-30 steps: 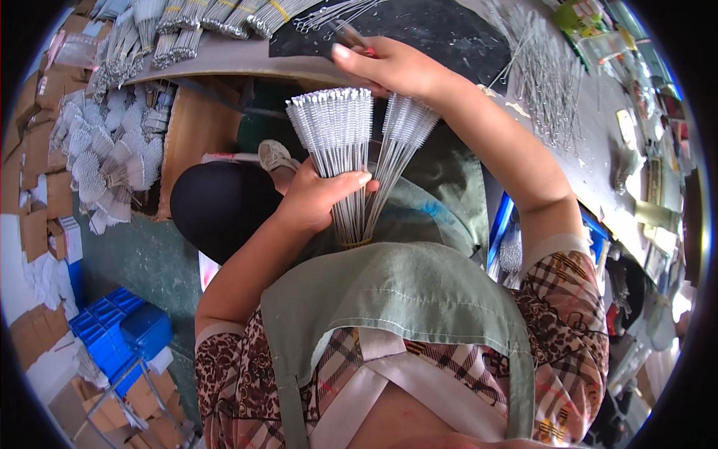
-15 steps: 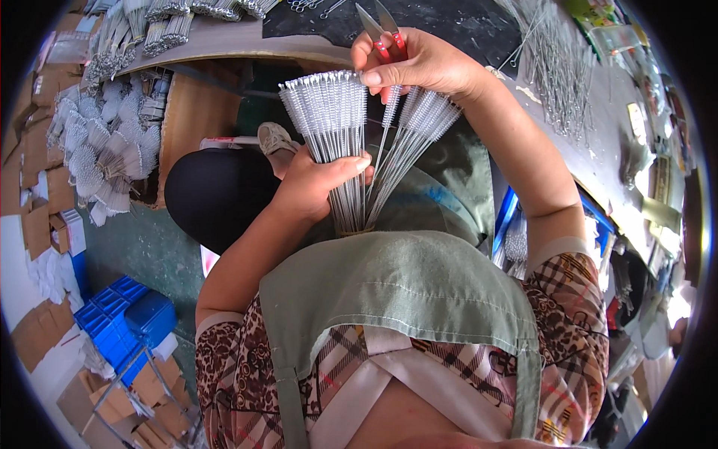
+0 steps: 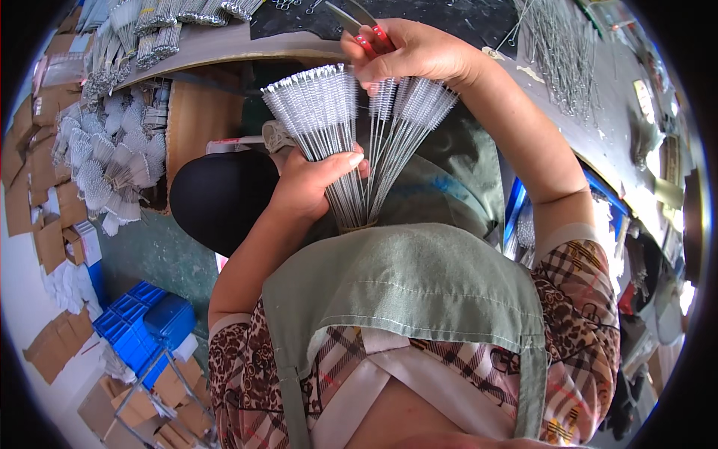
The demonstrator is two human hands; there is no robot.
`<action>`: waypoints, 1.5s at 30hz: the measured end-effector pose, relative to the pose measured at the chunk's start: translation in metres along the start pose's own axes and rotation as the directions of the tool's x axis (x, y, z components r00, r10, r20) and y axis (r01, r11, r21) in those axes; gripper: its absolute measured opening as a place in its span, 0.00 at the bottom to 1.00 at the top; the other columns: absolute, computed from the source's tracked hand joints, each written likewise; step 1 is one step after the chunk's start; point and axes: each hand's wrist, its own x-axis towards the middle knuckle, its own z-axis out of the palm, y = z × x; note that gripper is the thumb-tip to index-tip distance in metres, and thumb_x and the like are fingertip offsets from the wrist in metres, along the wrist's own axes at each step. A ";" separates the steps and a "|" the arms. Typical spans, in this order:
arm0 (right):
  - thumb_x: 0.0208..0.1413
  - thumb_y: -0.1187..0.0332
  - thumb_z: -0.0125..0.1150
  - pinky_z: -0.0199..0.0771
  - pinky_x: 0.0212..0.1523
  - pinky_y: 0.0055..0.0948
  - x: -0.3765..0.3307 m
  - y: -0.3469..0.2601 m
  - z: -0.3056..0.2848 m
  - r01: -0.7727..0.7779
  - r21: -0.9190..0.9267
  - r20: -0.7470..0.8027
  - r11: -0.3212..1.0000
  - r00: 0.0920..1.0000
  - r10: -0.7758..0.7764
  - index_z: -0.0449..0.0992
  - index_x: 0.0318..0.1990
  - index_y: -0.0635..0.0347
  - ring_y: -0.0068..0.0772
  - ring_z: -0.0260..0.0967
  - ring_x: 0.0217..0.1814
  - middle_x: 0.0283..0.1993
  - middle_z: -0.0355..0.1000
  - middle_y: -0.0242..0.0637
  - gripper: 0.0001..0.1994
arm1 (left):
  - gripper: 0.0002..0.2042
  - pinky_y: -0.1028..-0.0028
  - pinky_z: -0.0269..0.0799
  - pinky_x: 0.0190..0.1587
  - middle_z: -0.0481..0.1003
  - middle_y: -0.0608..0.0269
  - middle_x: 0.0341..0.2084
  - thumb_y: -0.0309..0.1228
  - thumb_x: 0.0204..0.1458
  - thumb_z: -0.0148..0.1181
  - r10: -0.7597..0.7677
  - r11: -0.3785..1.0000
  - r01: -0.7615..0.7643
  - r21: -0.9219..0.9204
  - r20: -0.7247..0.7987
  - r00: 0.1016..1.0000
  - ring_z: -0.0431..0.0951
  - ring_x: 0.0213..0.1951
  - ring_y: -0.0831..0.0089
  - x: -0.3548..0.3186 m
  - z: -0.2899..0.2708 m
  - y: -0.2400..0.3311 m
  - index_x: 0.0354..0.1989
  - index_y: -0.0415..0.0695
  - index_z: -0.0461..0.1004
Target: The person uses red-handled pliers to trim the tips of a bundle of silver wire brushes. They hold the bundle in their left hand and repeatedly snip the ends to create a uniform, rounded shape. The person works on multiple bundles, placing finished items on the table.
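Note:
A bundle of thin wire brushes (image 3: 314,105) with white bristle heads stands in my lap, fanned out in two parts and bound near the bottom by a band. My left hand (image 3: 310,183) is closed around the stems of the left part, thumb across the front. The right part of the brushes (image 3: 422,112) leans away to the right, outside that grip. Over its tips is my right hand (image 3: 419,56), closed on scissors (image 3: 368,39) with red handles, their blades pointing up and left. Whether its fingertips also pinch a brush is hidden.
Ahead is a work table (image 3: 217,46) with bundled brushes (image 3: 153,30) at the left and loose wire brushes (image 3: 557,60) at the right. More bundles (image 3: 112,161) fill a box on the left. Blue crates (image 3: 146,322) and cardboard (image 3: 60,340) lie at lower left.
The left part of the bundle has tilted left, widening the gap. My right hand with the scissors has shifted slightly up and left. A few brushes now stand in the right part's left edge.

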 end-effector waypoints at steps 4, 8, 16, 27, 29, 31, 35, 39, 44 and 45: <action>0.48 0.61 0.63 0.66 0.34 0.17 -0.003 -0.008 0.006 -0.104 0.136 -0.050 0.985 0.993 0.111 0.70 0.27 0.58 0.17 0.66 0.28 0.25 0.66 0.27 0.12 | 0.09 0.71 0.73 0.34 0.74 0.58 0.27 0.20 0.43 0.59 0.011 1.000 -0.011 0.023 0.004 1.000 0.75 0.28 0.69 0.001 0.000 -0.001 0.34 0.34 0.71; 0.47 0.63 0.64 0.64 0.34 0.16 -0.003 -0.005 0.002 -0.103 0.047 0.006 0.994 0.995 0.103 0.71 0.28 0.58 0.17 0.65 0.28 0.25 0.66 0.26 0.10 | 0.10 0.71 0.73 0.34 0.74 0.57 0.28 0.20 0.42 0.60 0.032 0.999 -0.033 0.031 0.015 0.999 0.76 0.30 0.69 0.000 -0.001 -0.001 0.35 0.34 0.71; 0.46 0.67 0.65 0.63 0.36 0.16 -0.005 -0.013 0.014 -0.090 -0.020 -0.151 0.996 0.985 0.086 0.69 0.27 0.56 0.17 0.63 0.29 0.24 0.64 0.24 0.09 | 0.11 0.72 0.72 0.38 0.72 0.56 0.33 0.21 0.45 0.55 0.038 0.993 -0.039 0.114 0.013 0.999 0.74 0.34 0.68 -0.002 -0.004 -0.002 0.39 0.32 0.69; 0.47 0.66 0.65 0.67 0.39 0.18 -0.006 -0.009 0.010 -0.071 0.046 -0.141 0.996 0.987 0.076 0.72 0.36 0.60 0.20 0.67 0.29 0.25 0.69 0.28 0.11 | 0.10 0.75 0.71 0.34 0.72 0.61 0.29 0.19 0.43 0.58 0.059 0.997 -0.060 0.046 0.011 0.998 0.73 0.29 0.74 -0.002 0.002 0.002 0.35 0.37 0.70; 0.46 0.67 0.66 0.68 0.39 0.18 -0.005 -0.001 0.005 -0.070 0.002 -0.116 0.998 0.991 0.069 0.73 0.36 0.60 0.20 0.67 0.30 0.26 0.69 0.28 0.12 | 0.10 0.75 0.71 0.34 0.72 0.61 0.29 0.19 0.43 0.58 0.074 0.995 -0.074 0.063 0.003 0.997 0.73 0.29 0.74 -0.001 0.001 0.000 0.35 0.36 0.70; 0.46 0.67 0.66 0.68 0.39 0.18 -0.006 0.002 0.001 -0.070 -0.044 -0.112 0.997 0.992 0.065 0.73 0.36 0.60 0.20 0.68 0.30 0.27 0.70 0.28 0.12 | 0.10 0.76 0.71 0.34 0.73 0.61 0.29 0.19 0.43 0.58 0.078 0.994 -0.077 0.076 -0.002 0.997 0.73 0.29 0.75 -0.001 0.001 0.001 0.35 0.36 0.71; 0.46 0.67 0.66 0.67 0.38 0.17 -0.008 0.002 0.000 -0.074 -0.007 -0.108 0.997 0.991 0.073 0.74 0.34 0.60 0.18 0.68 0.31 0.27 0.70 0.27 0.10 | 0.09 0.76 0.71 0.33 0.73 0.61 0.29 0.19 0.43 0.58 0.084 0.991 -0.083 0.102 -0.009 0.996 0.73 0.28 0.75 0.001 0.000 0.001 0.35 0.35 0.72; 0.46 0.67 0.66 0.67 0.38 0.15 -0.009 -0.003 0.003 -0.073 0.058 -0.117 0.996 0.990 0.079 0.74 0.35 0.60 0.16 0.67 0.31 0.28 0.69 0.26 0.10 | 0.09 0.76 0.71 0.32 0.74 0.60 0.29 0.20 0.42 0.58 0.087 0.993 -0.084 0.079 -0.029 0.996 0.73 0.28 0.75 0.001 -0.002 0.000 0.34 0.35 0.73; 0.48 0.69 0.63 0.66 0.34 0.15 -0.009 0.001 0.001 -0.010 0.090 -0.048 0.996 0.999 0.014 0.73 0.36 0.60 0.15 0.65 0.30 0.28 0.68 0.25 0.09 | 0.09 0.75 0.71 0.34 0.74 0.58 0.29 0.20 0.45 0.56 0.094 0.989 -0.090 0.119 -0.027 0.995 0.73 0.29 0.73 0.001 -0.004 -0.001 0.36 0.34 0.72; 0.49 0.69 0.63 0.66 0.33 0.15 -0.009 0.001 0.001 0.005 0.091 -0.030 0.996 1.000 -0.003 0.73 0.37 0.60 0.15 0.65 0.30 0.28 0.68 0.25 0.09 | 0.08 0.74 0.71 0.35 0.73 0.57 0.30 0.20 0.46 0.54 0.099 0.987 -0.095 0.132 -0.025 0.995 0.73 0.30 0.72 0.001 -0.005 -0.002 0.36 0.33 0.71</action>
